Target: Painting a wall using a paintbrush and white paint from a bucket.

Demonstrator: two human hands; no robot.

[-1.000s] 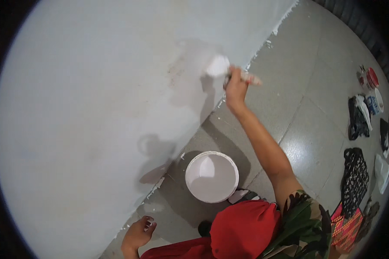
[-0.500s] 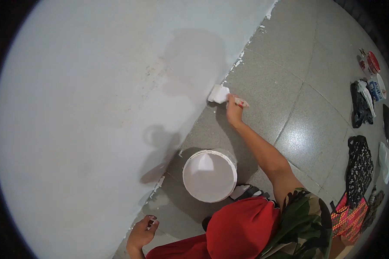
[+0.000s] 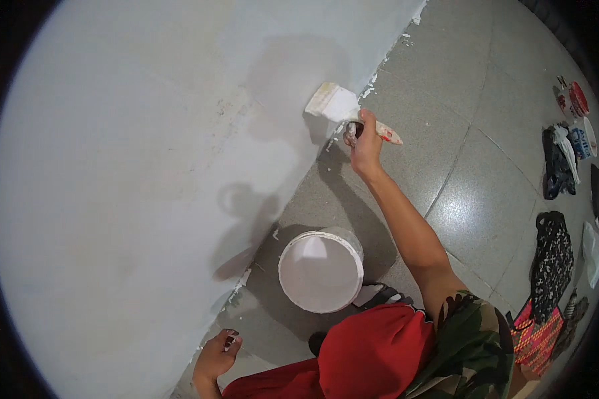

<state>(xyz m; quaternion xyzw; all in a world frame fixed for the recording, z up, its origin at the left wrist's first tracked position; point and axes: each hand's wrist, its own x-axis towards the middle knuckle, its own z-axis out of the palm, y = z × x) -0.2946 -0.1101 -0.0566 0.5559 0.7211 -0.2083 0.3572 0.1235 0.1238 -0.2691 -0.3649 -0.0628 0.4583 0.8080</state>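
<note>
Head view: your right hand [image 3: 365,139] grips the brush [image 3: 339,104], which slants up-left from the handle [image 3: 391,135] to bristles [image 3: 320,98] over the wall [image 3: 126,166]; your curled left hand [image 3: 216,356] is farther off, contents unclear.

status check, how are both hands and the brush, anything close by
Right hand gripping brush; bristles over wall, contact unclear. Left hand loosely curled, contents unclear. Bucket on floor close by.
</note>
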